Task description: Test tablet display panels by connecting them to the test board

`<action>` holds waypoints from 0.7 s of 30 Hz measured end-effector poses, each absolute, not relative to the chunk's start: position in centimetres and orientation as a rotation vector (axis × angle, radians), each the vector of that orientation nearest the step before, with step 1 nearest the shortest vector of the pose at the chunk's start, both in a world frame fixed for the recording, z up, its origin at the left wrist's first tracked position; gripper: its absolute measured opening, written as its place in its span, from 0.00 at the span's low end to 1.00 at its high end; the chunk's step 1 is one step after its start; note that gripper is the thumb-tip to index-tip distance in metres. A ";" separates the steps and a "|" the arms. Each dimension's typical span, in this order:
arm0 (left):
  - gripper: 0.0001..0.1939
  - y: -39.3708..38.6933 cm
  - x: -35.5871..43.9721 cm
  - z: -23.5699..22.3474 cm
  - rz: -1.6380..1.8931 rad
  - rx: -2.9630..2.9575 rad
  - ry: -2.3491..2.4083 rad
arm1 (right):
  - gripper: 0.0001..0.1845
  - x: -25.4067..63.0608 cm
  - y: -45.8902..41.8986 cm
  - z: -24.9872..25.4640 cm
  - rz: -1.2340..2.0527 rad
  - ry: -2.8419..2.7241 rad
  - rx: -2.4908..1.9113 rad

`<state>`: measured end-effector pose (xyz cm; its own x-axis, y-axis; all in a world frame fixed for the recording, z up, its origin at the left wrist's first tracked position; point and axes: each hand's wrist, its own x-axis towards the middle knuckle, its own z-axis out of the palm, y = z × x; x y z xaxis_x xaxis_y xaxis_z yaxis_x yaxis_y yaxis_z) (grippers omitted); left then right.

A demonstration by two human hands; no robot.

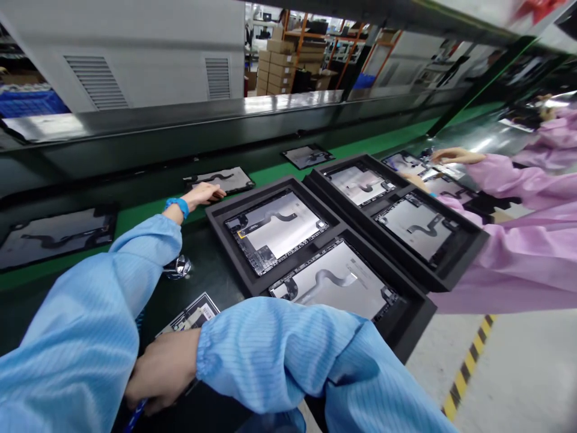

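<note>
My left hand (pixel 204 195) reaches far forward, its fingers closed at the near edge of a tablet screen panel (pixel 232 179) on the green strip. The panel is flat and grey with a dark ribbon cable; the fingertips are partly hidden. My right hand (pixel 164 368) is low in front of me, closed around a slim blue tool (pixel 136 415) that points down; its tip is out of sight. Beyond that hand lies a flat part with a white barcode label (pixel 208 311), partly covered by it. A shiny metal object (pixel 180 267) sits beside my left sleeve.
Two black foam trays (pixel 256 287) hold several tablet panels to the right. Other panels lie on the green strip (pixel 139 222), at far left and back. A co-worker's hand (pixel 457 156) in a pink sleeve works at right. A metal ledge (pixel 180 114) runs along the back.
</note>
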<state>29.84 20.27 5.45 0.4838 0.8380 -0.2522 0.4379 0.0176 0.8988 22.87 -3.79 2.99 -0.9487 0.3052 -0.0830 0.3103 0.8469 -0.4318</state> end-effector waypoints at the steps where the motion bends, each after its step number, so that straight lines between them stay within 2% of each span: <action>1: 0.15 20.1 29.0 6.4 0.473 1.669 1.143 | 0.09 23.0 -3.9 3.1 -0.717 2.969 0.482; 3: 0.17 19.4 26.2 9.1 0.566 1.787 1.175 | 0.15 23.3 -3.9 3.5 -0.721 2.880 0.412; 6: 0.20 16.5 19.2 13.2 0.664 2.033 1.217 | 0.17 23.8 -4.1 4.2 -0.755 2.843 0.411; 8: 0.22 13.0 12.9 14.3 0.565 2.242 1.307 | 0.15 24.1 -4.4 4.6 -0.827 2.836 0.367; 9: 0.23 10.8 9.5 14.0 0.383 2.444 1.375 | 0.14 24.2 -4.6 4.8 -0.877 2.844 0.358; 11: 0.25 5.5 3.3 11.8 -0.086 2.554 1.379 | 0.13 24.4 -5.0 5.0 -1.013 2.886 0.399; 13: 0.29 -0.3 -1.2 8.0 -0.304 2.652 1.381 | 0.12 24.7 -5.3 5.1 -1.195 2.932 0.539; 15: 0.36 -5.5 -3.1 3.9 -0.228 2.763 1.526 | 0.11 24.9 -5.4 5.2 -1.392 2.963 0.724; 17: 0.48 -9.2 -2.8 0.6 -0.081 2.858 1.442 | 0.10 25.0 -5.3 5.2 -1.551 2.998 0.917; 19: 0.60 -11.2 -1.3 -1.3 0.043 2.912 1.392 | 0.09 25.0 -5.2 5.3 -1.676 3.021 1.078; 21: 0.65 -12.2 0.2 -2.0 0.123 2.946 1.369 | 0.09 25.1 -5.2 5.5 -1.794 2.993 1.195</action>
<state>0.16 -12.16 -2.05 0.6438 0.7566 0.1142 0.7649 -0.6406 -0.0673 25.10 -5.15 5.47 -0.6596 0.7403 0.1297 0.2347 0.3669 -0.9002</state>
